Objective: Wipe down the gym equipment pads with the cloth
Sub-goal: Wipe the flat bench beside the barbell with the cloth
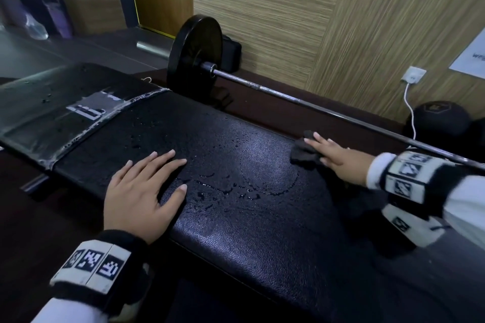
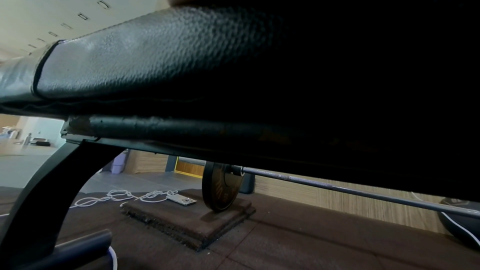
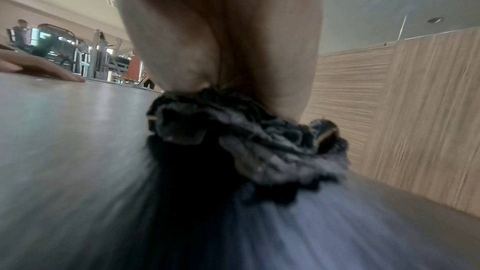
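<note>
A long black leather bench pad [image 1: 252, 165] runs across the head view, with water droplets and wet streaks near its middle. My left hand [image 1: 147, 186] rests flat on the pad's near edge, fingers straight and spread. My right hand [image 1: 333, 155] presses a crumpled dark grey cloth [image 1: 304, 152] onto the pad's far edge with straight fingers. In the right wrist view the cloth [image 3: 246, 141] is bunched under my palm, and the pad surface [image 3: 78, 151] is motion-blurred. The left wrist view shows the pad's side [image 2: 130, 59] from below.
A barbell [image 1: 301, 98] with a black plate [image 1: 195, 52] lies on the floor between the bench and the wood-panelled wall [image 1: 288, 21]. A white cable [image 1: 409, 105] hangs from a wall socket. A dark ball [image 1: 438, 118] sits at right. A phone [image 2: 181, 200] and white cord lie under the bench.
</note>
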`<state>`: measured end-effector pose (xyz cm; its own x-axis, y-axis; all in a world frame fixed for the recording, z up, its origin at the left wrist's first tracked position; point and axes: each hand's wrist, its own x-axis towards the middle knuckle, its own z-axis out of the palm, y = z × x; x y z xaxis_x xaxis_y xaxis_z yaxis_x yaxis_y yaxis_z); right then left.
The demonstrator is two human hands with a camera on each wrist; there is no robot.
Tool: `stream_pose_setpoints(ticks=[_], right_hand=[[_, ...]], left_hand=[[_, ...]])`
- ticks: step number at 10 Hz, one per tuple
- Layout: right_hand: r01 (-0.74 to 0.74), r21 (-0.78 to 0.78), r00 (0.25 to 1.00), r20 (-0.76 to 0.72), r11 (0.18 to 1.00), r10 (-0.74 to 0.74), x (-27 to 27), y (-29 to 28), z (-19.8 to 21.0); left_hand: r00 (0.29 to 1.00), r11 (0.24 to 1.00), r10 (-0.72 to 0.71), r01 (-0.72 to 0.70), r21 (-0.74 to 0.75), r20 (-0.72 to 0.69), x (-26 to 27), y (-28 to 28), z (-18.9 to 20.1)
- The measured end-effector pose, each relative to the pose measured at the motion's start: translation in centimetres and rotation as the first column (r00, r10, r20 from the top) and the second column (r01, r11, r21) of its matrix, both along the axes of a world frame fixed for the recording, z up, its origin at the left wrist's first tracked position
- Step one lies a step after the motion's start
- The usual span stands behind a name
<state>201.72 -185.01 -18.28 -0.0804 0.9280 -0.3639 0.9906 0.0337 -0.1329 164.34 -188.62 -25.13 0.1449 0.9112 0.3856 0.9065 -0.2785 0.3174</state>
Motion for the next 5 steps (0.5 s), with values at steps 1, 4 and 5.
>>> stream_pose_setpoints(ticks=[1,4,5], right_hand=[[-0.011,0.014,0.999,0.03,1.0,0.01,-3.1,2.9,-0.1],[-0.341,-0.046,0.937,-0.1,0.939,0.336,-7.0,-2.8,-0.2],[-0.303,-0.043,0.925,-0.253,0.952,0.283,-4.7,-4.4,0.2]], left_hand=[[1.0,1.0,0.002,-0.002,-0.002,-0.003,0.0,-0.1,0.0],[1.0,1.0,0.005,-0.005,0.004,-0.002,0.0,-0.1,-0.1],[1.0,1.0,0.005,-0.005,0.008,0.002,0.0,-0.1,-0.2]])
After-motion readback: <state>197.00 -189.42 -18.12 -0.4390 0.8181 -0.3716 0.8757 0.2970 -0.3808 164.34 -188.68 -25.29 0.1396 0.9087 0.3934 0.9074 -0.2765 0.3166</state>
